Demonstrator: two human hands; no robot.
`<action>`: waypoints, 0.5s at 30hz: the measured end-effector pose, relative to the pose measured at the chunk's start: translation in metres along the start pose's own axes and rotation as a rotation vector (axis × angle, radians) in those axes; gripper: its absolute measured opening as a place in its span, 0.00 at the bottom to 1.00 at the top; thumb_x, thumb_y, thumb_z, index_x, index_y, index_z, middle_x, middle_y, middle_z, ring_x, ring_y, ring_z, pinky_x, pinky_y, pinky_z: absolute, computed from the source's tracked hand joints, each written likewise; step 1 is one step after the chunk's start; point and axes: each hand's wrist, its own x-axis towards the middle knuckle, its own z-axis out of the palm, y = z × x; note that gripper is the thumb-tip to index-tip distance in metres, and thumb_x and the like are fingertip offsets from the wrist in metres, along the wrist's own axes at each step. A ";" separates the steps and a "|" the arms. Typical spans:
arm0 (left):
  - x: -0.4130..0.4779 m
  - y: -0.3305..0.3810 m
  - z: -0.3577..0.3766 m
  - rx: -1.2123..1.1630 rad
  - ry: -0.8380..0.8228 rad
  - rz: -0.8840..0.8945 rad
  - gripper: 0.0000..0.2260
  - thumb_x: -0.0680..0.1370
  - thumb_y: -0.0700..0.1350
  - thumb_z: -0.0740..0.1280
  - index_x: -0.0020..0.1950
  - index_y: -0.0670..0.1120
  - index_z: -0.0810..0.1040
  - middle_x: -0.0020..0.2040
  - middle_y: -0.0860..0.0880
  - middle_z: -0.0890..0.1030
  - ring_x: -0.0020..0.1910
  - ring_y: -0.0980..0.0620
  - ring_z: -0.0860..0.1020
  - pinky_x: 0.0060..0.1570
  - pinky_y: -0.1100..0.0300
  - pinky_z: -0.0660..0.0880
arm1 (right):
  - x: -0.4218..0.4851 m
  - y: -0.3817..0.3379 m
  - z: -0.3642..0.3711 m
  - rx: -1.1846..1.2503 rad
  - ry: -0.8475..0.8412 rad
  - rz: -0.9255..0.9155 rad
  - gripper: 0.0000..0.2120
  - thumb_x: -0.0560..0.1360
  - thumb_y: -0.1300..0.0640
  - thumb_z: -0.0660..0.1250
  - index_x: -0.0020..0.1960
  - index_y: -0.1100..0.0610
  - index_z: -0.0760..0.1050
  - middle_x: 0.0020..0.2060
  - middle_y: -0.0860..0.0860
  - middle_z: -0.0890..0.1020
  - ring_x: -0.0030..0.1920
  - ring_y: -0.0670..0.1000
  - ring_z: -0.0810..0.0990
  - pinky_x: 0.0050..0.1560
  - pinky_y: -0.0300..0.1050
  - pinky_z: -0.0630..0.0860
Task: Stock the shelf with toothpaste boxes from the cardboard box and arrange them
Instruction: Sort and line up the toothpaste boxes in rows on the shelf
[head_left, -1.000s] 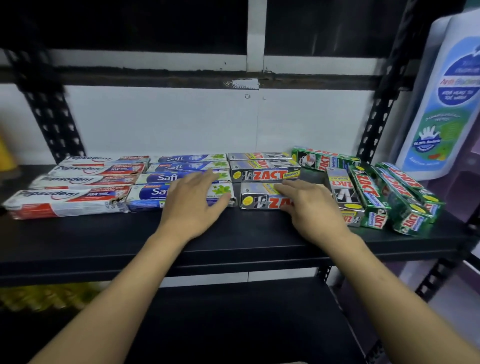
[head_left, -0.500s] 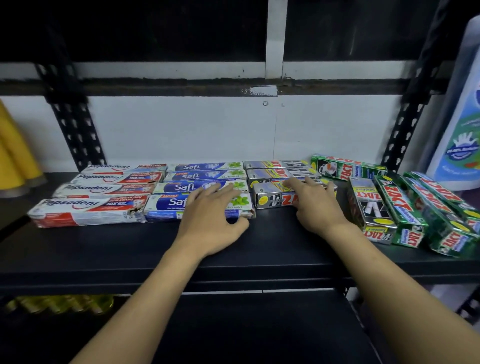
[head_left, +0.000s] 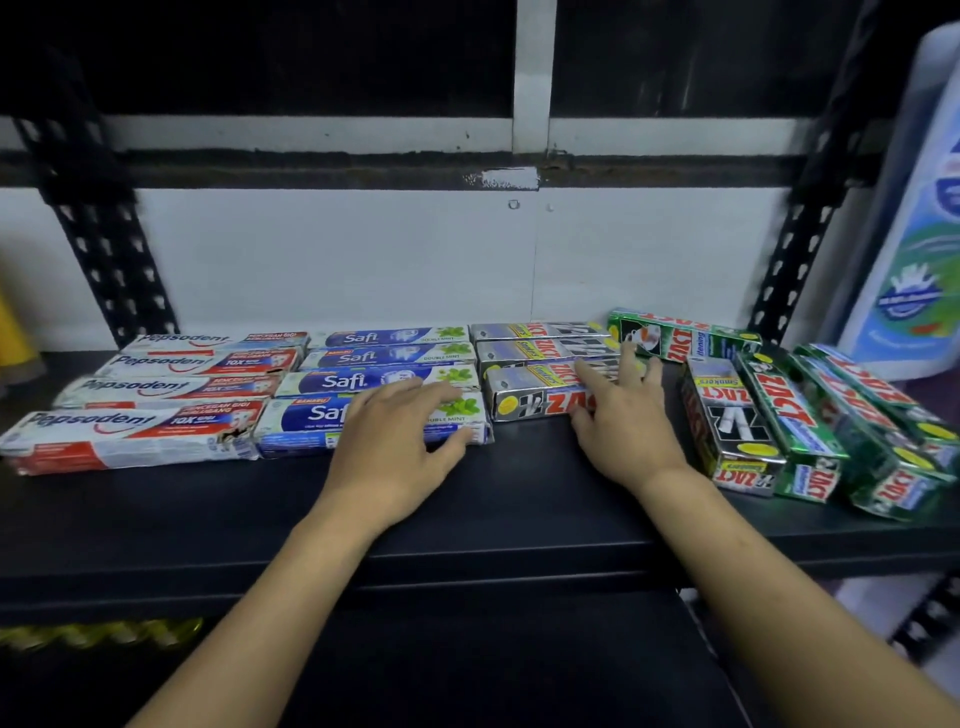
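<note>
Head cam. Got the right hand (head_left: 623, 421) spread flat, fingers straight, on the front silver box (head_left: 530, 400). Got the left hand (head_left: 395, 441) lying relaxed on the blue box (head_left: 306, 415) touching that silver one's left end. Further left of it, red-and-white boxes (head_left: 130, 436). Right of it, green boxes (head_left: 789, 415) lying crossways. All sitting on the same black shelf (head_left: 519, 509) as the silver box.

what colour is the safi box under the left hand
The front Safi box is blue and white with green mint leaves; head view.
</note>
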 end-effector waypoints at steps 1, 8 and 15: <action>0.000 0.000 0.000 -0.003 0.003 -0.003 0.18 0.77 0.59 0.67 0.66 0.59 0.75 0.66 0.57 0.77 0.70 0.54 0.69 0.71 0.53 0.58 | 0.000 0.000 -0.001 0.002 -0.003 0.000 0.26 0.81 0.49 0.58 0.78 0.45 0.58 0.79 0.60 0.46 0.76 0.69 0.42 0.74 0.64 0.50; 0.001 0.002 0.000 -0.005 0.018 -0.028 0.19 0.76 0.61 0.66 0.66 0.58 0.75 0.65 0.56 0.77 0.67 0.54 0.70 0.70 0.53 0.59 | -0.001 0.001 -0.002 0.029 -0.023 0.006 0.26 0.81 0.49 0.57 0.78 0.44 0.57 0.79 0.58 0.47 0.76 0.68 0.42 0.75 0.64 0.51; 0.002 0.000 0.002 0.004 0.023 -0.016 0.19 0.77 0.63 0.64 0.65 0.58 0.75 0.63 0.56 0.78 0.66 0.53 0.71 0.69 0.52 0.60 | 0.000 0.000 -0.002 0.044 -0.045 0.000 0.26 0.82 0.49 0.56 0.79 0.45 0.55 0.79 0.57 0.46 0.76 0.68 0.39 0.76 0.64 0.50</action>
